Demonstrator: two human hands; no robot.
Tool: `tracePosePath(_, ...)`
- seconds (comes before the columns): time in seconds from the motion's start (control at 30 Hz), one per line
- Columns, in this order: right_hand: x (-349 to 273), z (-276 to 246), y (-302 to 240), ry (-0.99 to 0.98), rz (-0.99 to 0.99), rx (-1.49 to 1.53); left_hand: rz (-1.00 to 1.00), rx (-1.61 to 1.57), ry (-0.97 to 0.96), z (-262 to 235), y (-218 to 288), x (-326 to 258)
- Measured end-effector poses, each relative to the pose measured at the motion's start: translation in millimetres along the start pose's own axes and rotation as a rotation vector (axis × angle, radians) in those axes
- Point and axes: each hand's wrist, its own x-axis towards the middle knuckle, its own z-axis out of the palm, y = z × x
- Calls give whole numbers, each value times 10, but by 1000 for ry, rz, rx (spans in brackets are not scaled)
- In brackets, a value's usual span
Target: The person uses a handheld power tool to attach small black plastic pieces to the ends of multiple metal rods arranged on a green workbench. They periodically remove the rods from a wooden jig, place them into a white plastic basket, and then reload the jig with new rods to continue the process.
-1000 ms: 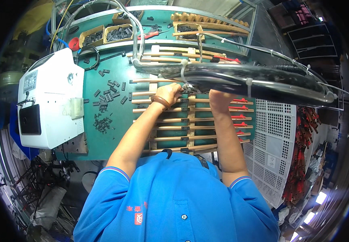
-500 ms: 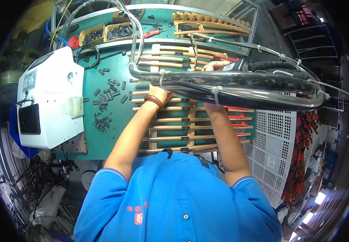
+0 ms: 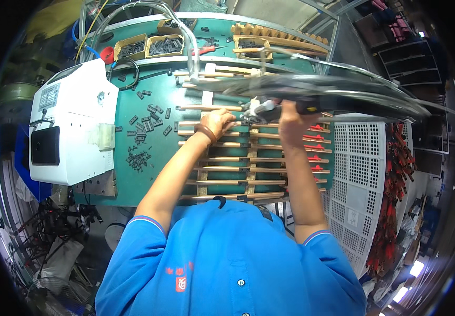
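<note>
My left hand (image 3: 218, 124), with a brown bangle at the wrist, has its fingers curled over a copper-coloured rod near the middle of the bench. My right hand (image 3: 293, 122) is closed around a hand-held power screwdriver (image 3: 263, 109), its metal nose at a black clip (image 3: 247, 123) on the rods, just right of my left hand. Motion blurs the tool, and its tip's contact cannot be made out. Several copper-coloured rods (image 3: 219, 159) lie side by side on wooden supports (image 3: 250, 174), with black clips midway and red pieces (image 3: 317, 148) near their right ends.
A blurred dark hose bundle (image 3: 353, 92) stretches right from the tool. Loose black clips (image 3: 146, 125) and small screws (image 3: 139, 160) lie left on the green bench, beside a white machine (image 3: 72, 126). Parts boxes (image 3: 164, 47) stand behind. A white perforated crate (image 3: 356, 184) is at right.
The screwdriver and my right hand have come nearer, toward the middle rods, while the hose bundle has swung away, uncovering the tool's nose. My left hand stays over the rods.
</note>
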Motion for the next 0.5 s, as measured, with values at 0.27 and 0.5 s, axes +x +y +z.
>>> tracePosePath(0.27,648,66,-502,-1,159,329,-31,73,-66,147,-37,415)
tracePosePath(0.5,439,120,-252,-12,253,242,-132,32,-144,185,-106,423)
